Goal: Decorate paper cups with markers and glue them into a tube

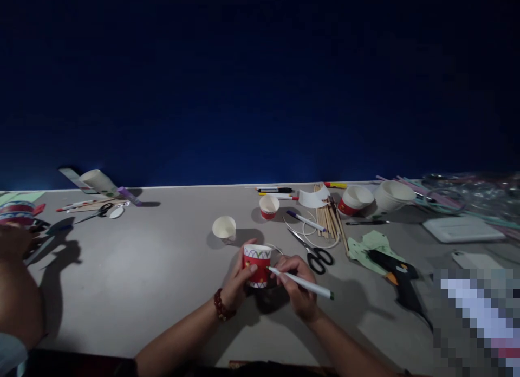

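The red-and-white paper cup point(257, 264) is at the front middle of the grey table point(142, 274). Fingers and shadow hide its base, so whether it rests there cannot be told. The left hand point(238, 287) curls around its left wall, gripping it. The right hand point(299, 293) pinches a white marker point(304, 283), tip against the cup's right side. Black scissors point(316, 253) lie just beyond. 1 other person's arm point(18, 296) is cut off at left.

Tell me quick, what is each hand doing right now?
Left hand: closed around the red paper cup.
Right hand: closed on a white marker, its tip at the cup's side.
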`<state>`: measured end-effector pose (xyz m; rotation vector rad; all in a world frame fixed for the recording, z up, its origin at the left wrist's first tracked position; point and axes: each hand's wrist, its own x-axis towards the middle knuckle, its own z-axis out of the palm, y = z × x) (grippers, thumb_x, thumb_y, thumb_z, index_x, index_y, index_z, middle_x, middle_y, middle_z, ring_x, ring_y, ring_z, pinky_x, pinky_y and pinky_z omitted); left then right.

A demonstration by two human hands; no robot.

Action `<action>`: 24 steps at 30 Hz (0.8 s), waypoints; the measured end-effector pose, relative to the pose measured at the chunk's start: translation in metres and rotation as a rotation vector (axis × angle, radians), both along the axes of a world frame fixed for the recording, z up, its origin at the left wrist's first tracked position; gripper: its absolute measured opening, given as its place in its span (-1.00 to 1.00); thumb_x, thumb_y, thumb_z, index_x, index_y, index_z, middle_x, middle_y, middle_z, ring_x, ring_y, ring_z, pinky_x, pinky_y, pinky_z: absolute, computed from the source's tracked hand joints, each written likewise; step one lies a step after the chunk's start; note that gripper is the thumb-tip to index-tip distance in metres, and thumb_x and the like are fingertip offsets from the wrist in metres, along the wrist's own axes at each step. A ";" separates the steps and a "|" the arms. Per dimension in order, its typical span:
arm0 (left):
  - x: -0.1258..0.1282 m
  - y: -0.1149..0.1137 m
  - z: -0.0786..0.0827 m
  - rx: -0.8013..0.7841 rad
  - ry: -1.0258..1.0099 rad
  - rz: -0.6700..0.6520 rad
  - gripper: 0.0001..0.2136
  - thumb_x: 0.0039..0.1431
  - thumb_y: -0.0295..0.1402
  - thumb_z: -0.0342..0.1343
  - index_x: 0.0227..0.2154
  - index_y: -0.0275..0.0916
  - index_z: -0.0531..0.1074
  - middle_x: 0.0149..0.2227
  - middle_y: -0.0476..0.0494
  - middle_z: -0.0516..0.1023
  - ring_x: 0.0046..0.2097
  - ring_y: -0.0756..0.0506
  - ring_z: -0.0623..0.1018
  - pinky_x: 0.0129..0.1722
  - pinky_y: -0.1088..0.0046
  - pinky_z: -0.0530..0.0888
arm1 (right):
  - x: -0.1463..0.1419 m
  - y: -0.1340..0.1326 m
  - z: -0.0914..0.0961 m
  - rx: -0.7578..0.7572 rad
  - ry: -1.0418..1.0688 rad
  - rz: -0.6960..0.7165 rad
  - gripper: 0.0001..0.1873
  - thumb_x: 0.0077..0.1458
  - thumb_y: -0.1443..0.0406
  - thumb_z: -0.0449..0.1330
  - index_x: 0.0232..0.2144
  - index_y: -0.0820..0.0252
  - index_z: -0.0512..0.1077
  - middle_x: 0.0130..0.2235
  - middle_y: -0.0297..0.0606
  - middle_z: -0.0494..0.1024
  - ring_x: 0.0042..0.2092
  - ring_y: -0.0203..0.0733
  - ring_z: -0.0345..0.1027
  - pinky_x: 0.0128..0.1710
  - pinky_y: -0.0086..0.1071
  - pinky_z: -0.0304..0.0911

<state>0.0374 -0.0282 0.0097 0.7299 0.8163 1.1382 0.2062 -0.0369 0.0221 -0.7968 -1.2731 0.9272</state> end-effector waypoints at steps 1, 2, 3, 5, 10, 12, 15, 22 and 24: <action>0.000 0.001 0.002 -0.013 -0.037 -0.003 -0.13 -0.02 -0.02 0.46 0.34 -0.15 0.30 -0.08 -0.20 0.61 -0.17 -0.18 0.59 -0.19 0.32 0.52 | 0.000 0.000 0.000 0.003 0.010 0.007 -0.82 0.31 0.17 0.23 -0.36 0.05 0.42 -0.53 -0.37 0.47 -0.44 -0.12 0.43 -0.42 -0.27 0.36; 0.001 0.002 0.004 -0.024 -0.067 -0.007 -0.12 -0.04 -0.03 0.47 0.33 -0.16 0.30 -0.11 -0.20 0.61 -0.20 -0.17 0.59 -0.23 0.34 0.52 | 0.000 0.000 0.001 0.005 0.020 0.009 -0.83 0.31 0.17 0.23 -0.35 0.04 0.43 -0.52 -0.37 0.48 -0.44 -0.12 0.44 -0.42 -0.27 0.36; 0.001 0.002 0.005 -0.033 -0.092 -0.010 -0.10 -0.07 -0.04 0.48 0.33 -0.17 0.31 -0.13 -0.20 0.61 -0.23 -0.16 0.59 -0.26 0.35 0.52 | 0.001 0.001 0.001 0.008 0.030 0.005 -0.84 0.31 0.17 0.23 -0.34 0.04 0.44 -0.52 -0.36 0.48 -0.44 -0.12 0.44 -0.42 -0.27 0.36; 0.000 0.004 0.008 -0.039 -0.113 -0.017 -0.07 -0.10 -0.07 0.50 0.35 -0.19 0.29 -0.15 -0.19 0.61 -0.27 -0.14 0.58 -0.29 0.37 0.52 | 0.003 0.002 0.002 0.008 0.031 -0.011 -0.85 0.31 0.17 0.24 -0.32 0.05 0.46 -0.51 -0.35 0.49 -0.44 -0.12 0.45 -0.43 -0.26 0.37; -0.004 0.007 0.012 0.009 -0.047 -0.056 -0.09 -0.05 -0.07 0.50 0.34 -0.23 0.28 -0.16 -0.22 0.63 -0.25 -0.18 0.61 -0.29 0.34 0.55 | 0.008 0.005 0.010 0.024 -0.008 -0.050 -0.84 0.32 0.16 0.23 -0.29 0.07 0.51 -0.46 -0.29 0.54 -0.42 -0.11 0.49 -0.40 -0.24 0.43; -0.005 0.008 0.013 0.041 -0.025 -0.038 -0.12 -0.07 -0.08 0.53 0.30 -0.25 0.33 -0.18 -0.22 0.64 -0.23 -0.19 0.62 -0.24 0.33 0.56 | 0.009 0.004 0.018 0.033 -0.038 -0.042 -0.88 0.32 0.20 0.24 -0.28 0.07 0.51 -0.43 -0.29 0.56 -0.39 -0.11 0.51 -0.36 -0.24 0.44; -0.004 0.008 0.017 0.064 0.008 0.009 -0.16 -0.11 -0.13 0.57 0.24 -0.22 0.39 -0.18 -0.17 0.63 -0.21 -0.15 0.61 -0.20 0.36 0.55 | 0.007 0.003 0.030 0.027 -0.096 0.008 -0.93 0.31 0.27 0.25 -0.28 0.05 0.50 -0.42 -0.30 0.57 -0.38 -0.12 0.51 -0.35 -0.27 0.44; 0.003 0.006 0.035 -0.040 -0.056 0.035 -0.24 -0.07 -0.11 0.52 0.20 -0.19 0.42 -0.08 -0.18 0.62 -0.11 -0.16 0.59 -0.12 0.38 0.52 | -0.005 0.009 0.039 -0.015 -0.145 -0.022 -0.95 0.24 0.26 0.27 -0.30 0.07 0.49 -0.40 -0.32 0.54 -0.43 -0.19 0.42 -0.42 -0.35 0.37; 0.003 0.006 0.038 -0.038 -0.046 0.044 -0.27 -0.06 -0.12 0.51 0.18 -0.19 0.43 -0.11 -0.16 0.61 -0.13 -0.16 0.59 -0.15 0.38 0.51 | -0.010 0.012 0.036 -0.032 -0.117 -0.053 -0.94 0.23 0.25 0.28 -0.32 0.06 0.47 -0.40 -0.34 0.53 -0.43 -0.19 0.41 -0.42 -0.35 0.37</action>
